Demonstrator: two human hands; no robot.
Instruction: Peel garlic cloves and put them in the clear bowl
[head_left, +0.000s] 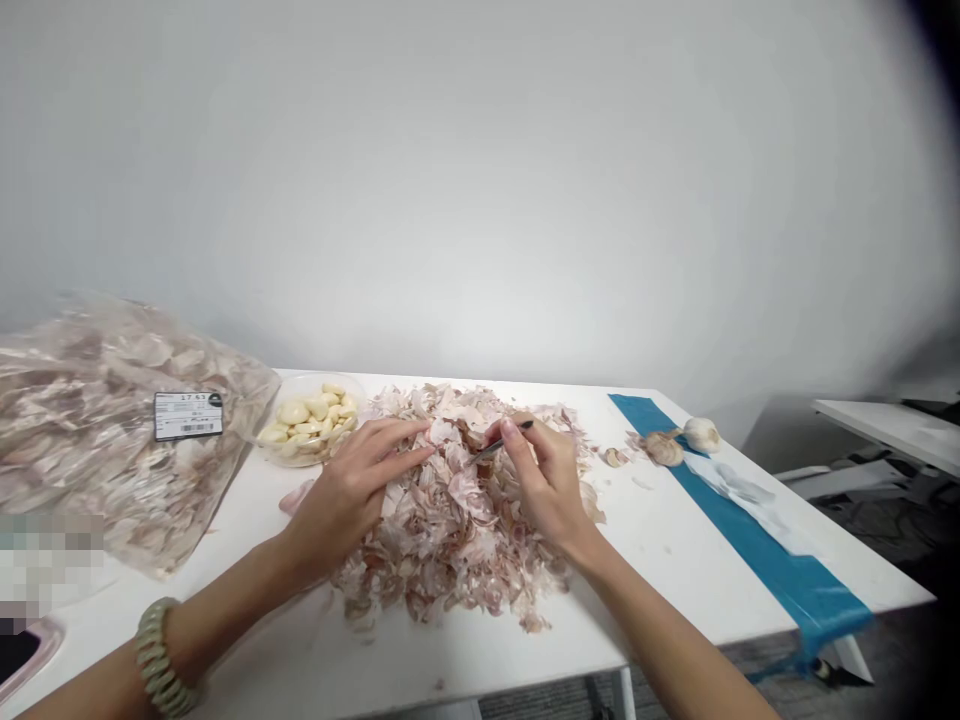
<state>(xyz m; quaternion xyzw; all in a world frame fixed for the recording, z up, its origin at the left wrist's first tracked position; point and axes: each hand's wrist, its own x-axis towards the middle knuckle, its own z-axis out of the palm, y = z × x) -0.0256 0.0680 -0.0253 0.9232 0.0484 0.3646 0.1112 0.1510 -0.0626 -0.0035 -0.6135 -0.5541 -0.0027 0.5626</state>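
Left hand: fingers spread, reaching into the pile, tips pressing at the skins
Right hand: pinching a small knife, blade angled down-left
Centre: garlic skins heaped on the white table, right beneath both hands
Upper left: plastic bowl of peeled garlic cloves, touching a bulging plastic bag of skins
Right: garlic bulbs on blue tape

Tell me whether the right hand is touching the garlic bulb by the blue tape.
Apart: the head view shows a clear gap between the right hand and the garlic bulb.
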